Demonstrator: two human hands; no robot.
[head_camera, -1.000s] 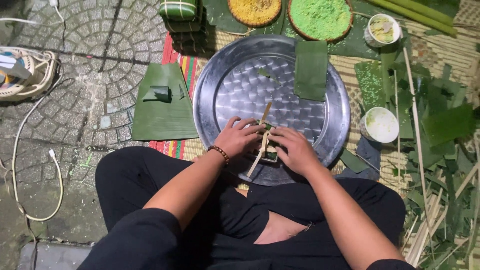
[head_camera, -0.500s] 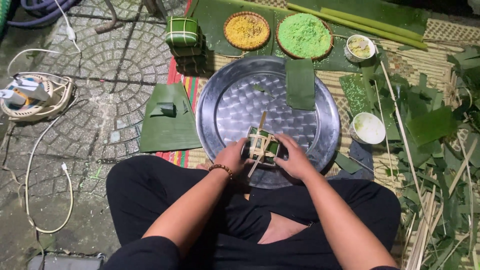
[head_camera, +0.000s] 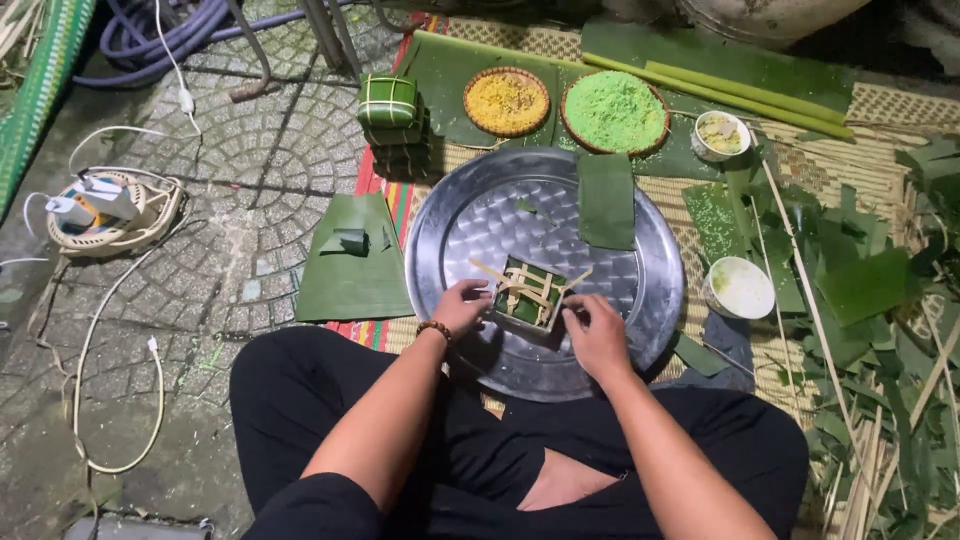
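Observation:
A small square parcel wrapped in green leaf (head_camera: 528, 292), crossed with pale bamboo strips, rests on a large round metal tray (head_camera: 470, 215). My left hand (head_camera: 463, 306) grips its left side and my right hand (head_camera: 592, 332) grips its right side. Loose strip ends stick out from the parcel on both sides. A beaded bracelet is on my left wrist. A folded strip of green leaf (head_camera: 606, 199) lies on the tray's far part.
Several finished wrapped parcels (head_camera: 388, 104) are stacked beyond the tray. Baskets of yellow filling (head_camera: 506, 101) and green rice (head_camera: 614, 110) stand at the back, two small bowls (head_camera: 739, 287) at right. Cut leaves (head_camera: 352, 260) lie left, leaf scraps (head_camera: 880, 300) right. A cable reel (head_camera: 105, 212) sits far left.
The parcel has been turned flat on the tray, with both hands now on its sides. The view has shifted, showing more of the ground beyond the tray.

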